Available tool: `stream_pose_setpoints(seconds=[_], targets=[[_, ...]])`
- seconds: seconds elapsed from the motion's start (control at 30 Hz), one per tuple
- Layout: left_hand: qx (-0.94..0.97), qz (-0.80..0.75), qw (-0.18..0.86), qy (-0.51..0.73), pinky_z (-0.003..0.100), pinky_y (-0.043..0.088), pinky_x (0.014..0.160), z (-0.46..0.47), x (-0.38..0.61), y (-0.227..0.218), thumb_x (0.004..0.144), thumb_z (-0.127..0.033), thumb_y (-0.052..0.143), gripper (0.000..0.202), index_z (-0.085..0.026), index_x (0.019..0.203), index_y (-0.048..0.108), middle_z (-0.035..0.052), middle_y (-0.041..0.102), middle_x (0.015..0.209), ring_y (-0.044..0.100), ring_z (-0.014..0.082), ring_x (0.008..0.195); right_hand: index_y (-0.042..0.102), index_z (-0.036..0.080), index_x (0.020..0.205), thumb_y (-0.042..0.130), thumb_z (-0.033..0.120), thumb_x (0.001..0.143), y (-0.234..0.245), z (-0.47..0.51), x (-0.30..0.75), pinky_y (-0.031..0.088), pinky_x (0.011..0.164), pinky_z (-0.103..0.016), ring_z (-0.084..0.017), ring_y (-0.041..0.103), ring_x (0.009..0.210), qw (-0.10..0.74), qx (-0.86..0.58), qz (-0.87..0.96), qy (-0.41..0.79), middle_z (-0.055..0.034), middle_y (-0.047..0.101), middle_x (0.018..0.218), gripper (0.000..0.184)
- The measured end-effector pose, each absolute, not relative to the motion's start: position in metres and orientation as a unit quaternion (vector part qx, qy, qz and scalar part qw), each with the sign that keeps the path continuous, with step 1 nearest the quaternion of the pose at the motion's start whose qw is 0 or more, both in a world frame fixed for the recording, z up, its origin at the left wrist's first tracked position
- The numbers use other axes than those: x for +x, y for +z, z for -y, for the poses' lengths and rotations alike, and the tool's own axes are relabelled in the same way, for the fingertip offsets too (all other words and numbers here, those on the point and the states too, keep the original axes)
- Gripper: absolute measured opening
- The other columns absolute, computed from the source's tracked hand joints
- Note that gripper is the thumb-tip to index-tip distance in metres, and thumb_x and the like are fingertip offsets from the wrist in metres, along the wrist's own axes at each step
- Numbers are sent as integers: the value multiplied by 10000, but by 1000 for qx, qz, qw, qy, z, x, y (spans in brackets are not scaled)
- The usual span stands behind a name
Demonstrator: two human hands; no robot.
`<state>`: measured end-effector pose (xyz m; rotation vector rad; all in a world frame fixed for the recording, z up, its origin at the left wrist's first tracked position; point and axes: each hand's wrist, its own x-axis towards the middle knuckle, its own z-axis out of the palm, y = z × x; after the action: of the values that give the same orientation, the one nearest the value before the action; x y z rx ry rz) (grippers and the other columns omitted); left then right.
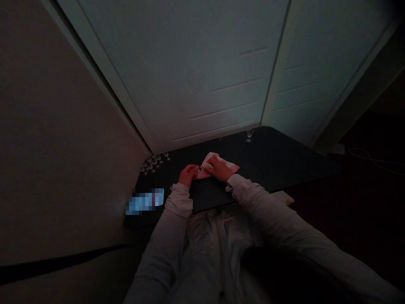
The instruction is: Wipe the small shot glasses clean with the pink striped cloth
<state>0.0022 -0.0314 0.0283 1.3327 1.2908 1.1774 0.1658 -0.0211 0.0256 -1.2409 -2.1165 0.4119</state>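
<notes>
A pink and white cloth (pixel 233 167) lies bunched over the dark table, in front of my body. My right hand (pixel 219 167) is closed on it, with the fingers pressed into its folds. Just left of the cloth, my left hand (pixel 188 174) is closed in a pinch. Its fingertips meet the cloth's left edge at a small, shiny thing, too dim and too covered to name. Several small stemmed glasses (pixel 154 161) stand grouped at the table's far left corner. Another small stemmed glass (pixel 249 135) stands alone near the back edge, to the right.
A phone with a lit screen (pixel 145 202) rests at the left front of the black table (pixel 284 162). White panels with heart reliefs (pixel 196 81) rise directly behind the table, and a wall (pixel 72 147) borders it on the left. A pale, flat object (pixel 282 197) shows below the front edge.
</notes>
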Motion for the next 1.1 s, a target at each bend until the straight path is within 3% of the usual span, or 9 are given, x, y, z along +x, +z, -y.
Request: stream_pose_setpoints(seconds=[0.17,0.37,0.77,1.1], targets=[[571,-502,440,478,192,347,447,35,5,28,581,-375,586,328,-151,812,522,-39,479,527,433,62,460,484,149,881,345,376,792,27,22,165,343,707,-246,-126,472,788,326,-472,804,157,-46,509,869,280],[613,-462,424,480,224,408,586,37,4,25,520,-263,652,500,-176,976,465,3,534,771,498,79,601,485,136,902,331,367,800,27,21,165,346,704,-255,-136,481,796,308,-479,806,160,-63,512,888,296],[590,-493,385,511,263,405,633,35,4,27,497,-283,664,289,-142,704,519,8,560,670,519,107,638,489,148,904,313,326,816,30,23,165,337,743,-271,-147,490,816,278,-474,822,149,-77,499,951,266],[567,-534,390,492,231,374,483,31,1,25,529,-381,629,302,-149,682,513,-5,573,593,478,80,471,486,121,902,314,298,814,31,24,166,322,777,-287,-157,474,842,277,-476,822,147,-93,509,926,262]])
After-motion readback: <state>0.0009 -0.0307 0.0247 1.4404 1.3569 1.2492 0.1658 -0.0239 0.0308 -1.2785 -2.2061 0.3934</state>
